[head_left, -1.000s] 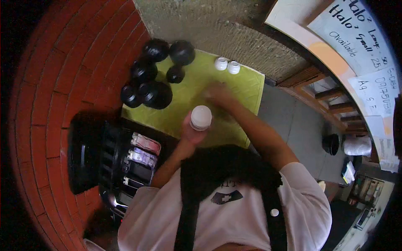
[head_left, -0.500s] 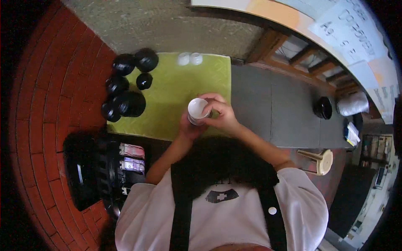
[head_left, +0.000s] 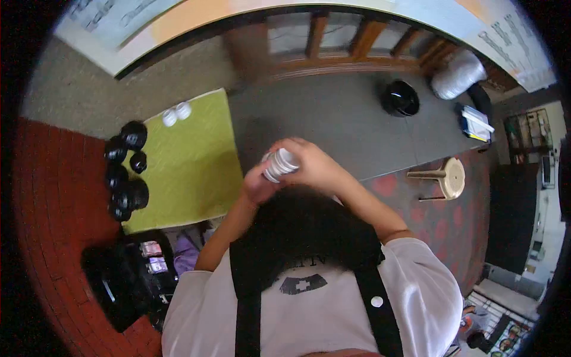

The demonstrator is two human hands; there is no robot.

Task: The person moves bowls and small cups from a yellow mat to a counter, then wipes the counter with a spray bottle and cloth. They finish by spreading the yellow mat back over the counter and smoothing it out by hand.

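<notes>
A small stack of white cups point(head_left: 281, 166), its ridged rims showing, is held tilted between my two hands in front of my chest. My left hand point(head_left: 256, 183) is closed round its left side, the fingers partly hidden. My right hand point(head_left: 312, 163) wraps over its top and right side and is slightly blurred. Both hands are above the right edge of the green mat point(head_left: 190, 172) and the grey counter point(head_left: 315, 110). Two more white cups point(head_left: 176, 113) stand at the mat's back edge.
Several glossy black bowls and pots point(head_left: 129, 193) crowd the mat's left side. A black case point(head_left: 110, 285) holds bundles of printed paper point(head_left: 154, 257). To the right are a black bowl point(head_left: 401, 98), a plastic-wrapped roll point(head_left: 458, 74), papers point(head_left: 474, 124) and a cream stool point(head_left: 452, 178).
My view and body have turned right, so the mat now lies to the left. The white cups have tipped sideways, and my right hand has moved from their rim to round their side.
</notes>
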